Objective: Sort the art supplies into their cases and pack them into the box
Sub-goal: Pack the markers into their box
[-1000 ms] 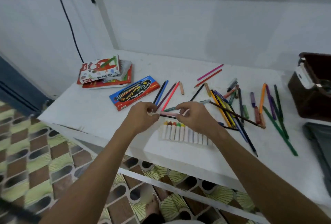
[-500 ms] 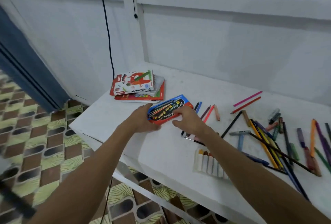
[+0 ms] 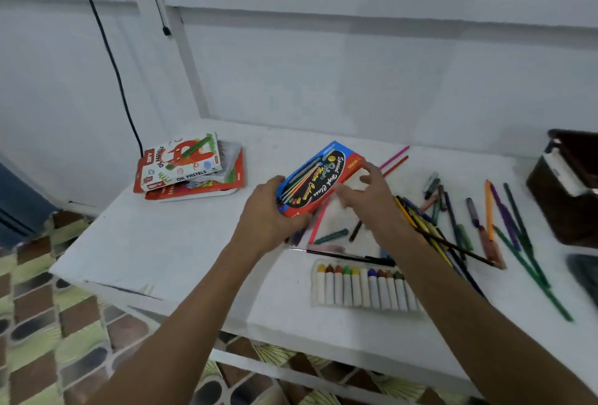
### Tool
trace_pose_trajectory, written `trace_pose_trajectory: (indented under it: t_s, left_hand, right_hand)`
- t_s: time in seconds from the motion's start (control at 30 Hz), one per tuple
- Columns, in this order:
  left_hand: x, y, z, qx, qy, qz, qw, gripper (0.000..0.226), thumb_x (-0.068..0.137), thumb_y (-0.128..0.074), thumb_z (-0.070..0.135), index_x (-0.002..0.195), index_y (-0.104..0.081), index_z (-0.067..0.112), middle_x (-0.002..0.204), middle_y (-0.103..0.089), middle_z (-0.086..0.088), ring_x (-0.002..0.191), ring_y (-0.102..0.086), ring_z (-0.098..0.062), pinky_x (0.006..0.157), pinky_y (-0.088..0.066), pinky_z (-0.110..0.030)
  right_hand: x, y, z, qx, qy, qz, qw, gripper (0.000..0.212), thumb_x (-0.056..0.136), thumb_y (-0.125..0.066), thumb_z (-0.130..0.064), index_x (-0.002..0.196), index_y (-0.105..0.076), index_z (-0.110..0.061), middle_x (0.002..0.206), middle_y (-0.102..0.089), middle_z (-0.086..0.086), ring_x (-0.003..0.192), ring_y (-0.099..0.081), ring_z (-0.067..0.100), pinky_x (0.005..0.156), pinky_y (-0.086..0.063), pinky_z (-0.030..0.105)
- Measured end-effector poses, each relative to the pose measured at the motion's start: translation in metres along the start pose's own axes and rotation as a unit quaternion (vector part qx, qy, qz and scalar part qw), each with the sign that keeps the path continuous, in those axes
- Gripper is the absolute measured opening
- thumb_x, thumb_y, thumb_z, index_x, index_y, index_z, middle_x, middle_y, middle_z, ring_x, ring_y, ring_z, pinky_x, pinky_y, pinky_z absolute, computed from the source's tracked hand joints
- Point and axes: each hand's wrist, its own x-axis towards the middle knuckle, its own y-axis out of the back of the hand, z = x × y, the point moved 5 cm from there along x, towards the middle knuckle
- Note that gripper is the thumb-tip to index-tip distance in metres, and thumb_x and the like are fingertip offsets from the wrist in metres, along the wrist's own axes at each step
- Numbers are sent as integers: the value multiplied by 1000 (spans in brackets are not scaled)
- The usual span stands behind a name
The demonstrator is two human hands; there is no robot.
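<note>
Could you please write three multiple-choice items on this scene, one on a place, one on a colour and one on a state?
1. Where is the oil pastels box?
A. On the stack at the table's far left
B. Inside the brown box
C. On the floor

2. What colour is the pencil case around its black oval?
A. Green and white
B. Blue and red
C. All yellow

3. What is the left hand doing?
A. Resting flat on the table
B. Holding a crayon
C. Gripping the pencil case

Answers: 1 A, it tops the stack by the wall; 2 B, blue above, red along the edge; 3 C, its fingers wrap the case's near end.
</note>
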Motion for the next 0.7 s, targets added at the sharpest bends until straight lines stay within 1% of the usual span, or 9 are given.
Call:
trace_pose_trajectory:
  t_s: [0.03,0.1,0.23,0.33,0.4,0.47,0.57,0.63,0.7]
  left_hand:
    - [-2,-13,11,-10,-4,-5,1000,52,63,-79,44,105,-49,35,99,-58,11,90,-59,-4,66,-47,-16]
    - [-8,-39,36,-41,-16,-28,999,54,66,-80,45,107,-45,38,97,-53,15,89,-58,-1,64,-44,-10]
    - [-24,-91,80,-118,-51,-130,983,50,76,-75,44,116,-48,31,100,-55,20,88,-58,10,61,-47,-7]
    - [-23,-115,90,-193,26,-182,964,60,86,-65,42,138,-41,23,116,-60,2,93,-65,-9,67,-56,-22]
    - [-22,-124,92,-260,86,-213,938,55,91,-62,29,140,-40,18,109,-65,-4,88,-68,-16,71,-59,-32]
    - [-17,-125,93,-265,78,-217,936,55,90,-63,20,140,-39,21,112,-64,-5,91,-67,-18,75,-58,-34]
    - [-13,-120,98,-125,-72,-241,960,78,81,-65,5,138,-25,41,133,-40,5,114,-49,-12,83,-47,-21]
    - [-15,-118,97,41,-160,-274,947,102,74,-69,4,147,-7,40,148,-17,6,130,-27,-11,92,-39,-13]
    - [-14,-114,91,165,-199,-253,932,115,72,-76,14,148,5,39,154,2,4,139,-15,-21,104,-37,-27]
  right_hand:
    - [-4,14,8,35,-45,4,998,63,80,-73,-32,132,-39,-23,122,-52,-1,97,-64,19,85,-54,38]
    - [-14,36,21,101,-90,-11,991,50,83,-71,-27,124,-46,-14,113,-65,8,92,-69,26,85,-55,48]
    - [-33,84,31,212,-108,13,971,31,92,-57,-12,122,-52,-4,111,-66,13,96,-68,27,82,-57,41]
    - [-45,124,37,205,-123,35,970,28,95,-53,-14,122,-51,-6,108,-67,12,98,-66,25,83,-56,40]
    - [-53,142,42,175,-138,4,975,25,95,-53,-17,118,-55,-8,105,-69,10,95,-68,23,81,-56,38]
    - [-62,153,44,130,-159,-41,978,23,94,-55,-23,114,-58,-11,104,-71,11,96,-68,24,85,-55,40]
    - [-71,158,45,82,-176,-94,976,28,93,-57,-30,112,-61,-11,98,-73,11,86,-70,22,77,-59,34]
    - [-72,156,42,80,-179,-110,974,29,92,-58,-32,111,-61,-11,96,-73,10,85,-71,21,73,-59,31]
    - [-70,150,41,80,-182,-121,972,31,91,-59,-32,112,-61,-9,98,-73,11,85,-70,21,75,-58,31]
